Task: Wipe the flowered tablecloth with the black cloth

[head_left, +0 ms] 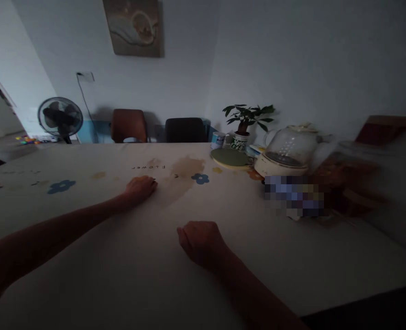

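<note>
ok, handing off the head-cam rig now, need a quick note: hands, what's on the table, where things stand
Left hand: palm down on the tablecloth, fingers curled, nothing visibly held.
Right hand: loose fist resting on the cloth nearer the person, nothing visibly held.
Brown stain lies just right of the left hand, beside a blue flower print.
Far right: glass kettle, green round lid, potted plant, cup.
Stain is not wiped; neither hand touches any of these items.
</note>
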The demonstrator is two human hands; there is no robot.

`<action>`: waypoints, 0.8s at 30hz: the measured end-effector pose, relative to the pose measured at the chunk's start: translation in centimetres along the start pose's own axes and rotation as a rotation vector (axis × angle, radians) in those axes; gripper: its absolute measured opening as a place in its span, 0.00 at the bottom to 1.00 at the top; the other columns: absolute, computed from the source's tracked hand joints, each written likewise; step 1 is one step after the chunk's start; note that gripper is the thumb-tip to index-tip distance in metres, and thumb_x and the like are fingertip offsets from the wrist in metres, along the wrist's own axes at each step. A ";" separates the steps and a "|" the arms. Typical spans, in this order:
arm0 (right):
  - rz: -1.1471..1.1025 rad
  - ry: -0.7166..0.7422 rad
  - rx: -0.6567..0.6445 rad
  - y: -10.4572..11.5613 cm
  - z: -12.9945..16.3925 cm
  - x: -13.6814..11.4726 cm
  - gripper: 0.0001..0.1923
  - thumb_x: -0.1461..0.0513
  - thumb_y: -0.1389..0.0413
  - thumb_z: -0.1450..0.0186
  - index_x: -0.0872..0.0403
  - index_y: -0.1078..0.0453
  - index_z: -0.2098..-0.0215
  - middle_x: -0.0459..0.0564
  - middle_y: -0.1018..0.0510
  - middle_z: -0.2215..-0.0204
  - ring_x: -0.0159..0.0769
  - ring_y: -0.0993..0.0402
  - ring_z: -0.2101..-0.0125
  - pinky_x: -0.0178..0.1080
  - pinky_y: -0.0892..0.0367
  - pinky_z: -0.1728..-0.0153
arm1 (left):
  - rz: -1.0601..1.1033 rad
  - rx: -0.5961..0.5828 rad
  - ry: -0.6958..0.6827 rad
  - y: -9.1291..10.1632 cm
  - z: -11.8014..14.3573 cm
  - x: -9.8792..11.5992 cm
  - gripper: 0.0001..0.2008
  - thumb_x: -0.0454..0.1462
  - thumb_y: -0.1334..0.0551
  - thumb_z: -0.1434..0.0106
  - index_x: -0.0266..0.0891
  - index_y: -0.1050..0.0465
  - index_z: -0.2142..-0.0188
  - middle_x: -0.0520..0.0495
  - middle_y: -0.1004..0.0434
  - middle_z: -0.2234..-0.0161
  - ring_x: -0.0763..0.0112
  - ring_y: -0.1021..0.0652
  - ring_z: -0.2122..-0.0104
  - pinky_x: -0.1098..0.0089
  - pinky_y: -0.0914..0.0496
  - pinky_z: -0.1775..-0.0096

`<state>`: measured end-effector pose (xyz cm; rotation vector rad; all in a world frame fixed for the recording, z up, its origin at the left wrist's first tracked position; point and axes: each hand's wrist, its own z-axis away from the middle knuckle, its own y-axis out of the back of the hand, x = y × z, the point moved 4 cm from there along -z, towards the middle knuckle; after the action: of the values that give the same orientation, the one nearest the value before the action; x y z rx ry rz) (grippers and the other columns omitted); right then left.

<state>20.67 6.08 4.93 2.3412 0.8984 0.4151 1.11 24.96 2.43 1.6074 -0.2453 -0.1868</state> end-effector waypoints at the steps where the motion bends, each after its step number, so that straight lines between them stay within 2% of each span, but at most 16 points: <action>1: 0.002 0.000 0.006 0.0 0.0 0.0 0.23 0.63 0.59 0.26 0.53 0.40 0.79 0.42 0.35 0.85 0.26 0.45 0.83 0.37 0.53 0.77 | 0.008 -0.004 -0.019 0.1 2.1 0.2 0.21 0.47 0.55 0.29 0.38 0.28 0.55 0.37 0.24 0.54 0.54 0.22 0.56 0.58 0.30 0.55; 5: 0.011 -0.004 0.035 0.1 0.0 -0.1 0.23 0.62 0.59 0.26 0.53 0.40 0.79 0.41 0.35 0.85 0.26 0.45 0.83 0.37 0.54 0.77 | 0.071 0.003 -0.154 0.4 8.8 1.3 0.18 0.45 0.52 0.31 0.43 0.29 0.53 0.42 0.26 0.52 0.59 0.25 0.54 0.61 0.31 0.54; 8: 0.012 -0.019 0.049 0.0 0.0 0.1 0.23 0.63 0.58 0.26 0.54 0.40 0.80 0.41 0.35 0.85 0.25 0.45 0.84 0.36 0.53 0.77 | 0.216 0.048 -0.326 0.6 11.4 2.4 0.19 0.41 0.49 0.34 0.44 0.30 0.47 0.43 0.28 0.47 0.58 0.28 0.48 0.58 0.34 0.45; 10: 0.018 -0.025 0.056 -0.1 0.1 0.4 0.23 0.63 0.58 0.26 0.54 0.39 0.80 0.41 0.34 0.85 0.25 0.44 0.83 0.36 0.53 0.77 | 0.371 0.027 -0.358 0.7 12.1 3.3 0.23 0.39 0.46 0.38 0.43 0.34 0.43 0.42 0.29 0.44 0.59 0.29 0.45 0.58 0.35 0.42; 13: 0.039 -0.051 0.082 -0.2 0.3 1.3 0.24 0.63 0.57 0.26 0.55 0.39 0.81 0.41 0.34 0.86 0.25 0.45 0.84 0.35 0.54 0.77 | 0.617 -0.064 -0.333 1.1 11.8 5.3 0.28 0.43 0.43 0.39 0.42 0.40 0.39 0.42 0.27 0.46 0.62 0.26 0.49 0.62 0.31 0.46; 16: 0.064 -0.099 0.097 -0.2 0.6 2.3 0.25 0.62 0.58 0.26 0.55 0.38 0.81 0.42 0.34 0.86 0.25 0.46 0.84 0.35 0.54 0.78 | 0.701 -0.069 -0.391 2.3 10.1 7.7 0.22 0.48 0.43 0.36 0.43 0.33 0.46 0.45 0.24 0.51 0.64 0.24 0.52 0.64 0.30 0.48; 18: 0.071 -0.116 0.094 -0.1 0.7 2.7 0.25 0.62 0.58 0.26 0.55 0.37 0.80 0.42 0.34 0.86 0.25 0.45 0.84 0.36 0.54 0.78 | 0.644 0.011 -0.421 2.9 8.4 8.7 0.20 0.49 0.44 0.34 0.43 0.29 0.49 0.44 0.25 0.49 0.63 0.25 0.49 0.63 0.32 0.44; 20: 0.075 -0.127 0.090 0.1 0.7 2.9 0.25 0.62 0.58 0.26 0.55 0.37 0.80 0.42 0.34 0.86 0.25 0.45 0.84 0.36 0.54 0.78 | 0.545 0.075 -0.436 2.9 6.7 9.0 0.20 0.47 0.48 0.31 0.42 0.28 0.47 0.43 0.29 0.43 0.62 0.29 0.43 0.60 0.37 0.39; 24: 0.078 -0.149 0.102 0.4 0.6 2.7 0.25 0.61 0.58 0.25 0.54 0.37 0.80 0.43 0.34 0.85 0.25 0.43 0.84 0.36 0.54 0.77 | 0.334 0.013 -0.549 0.5 5.4 8.8 0.23 0.46 0.52 0.28 0.46 0.34 0.39 0.45 0.39 0.34 0.61 0.40 0.34 0.53 0.52 0.32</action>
<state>23.06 7.42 4.96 2.4695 0.7767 0.2267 8.09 17.39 2.88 1.4761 -0.9317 -0.3660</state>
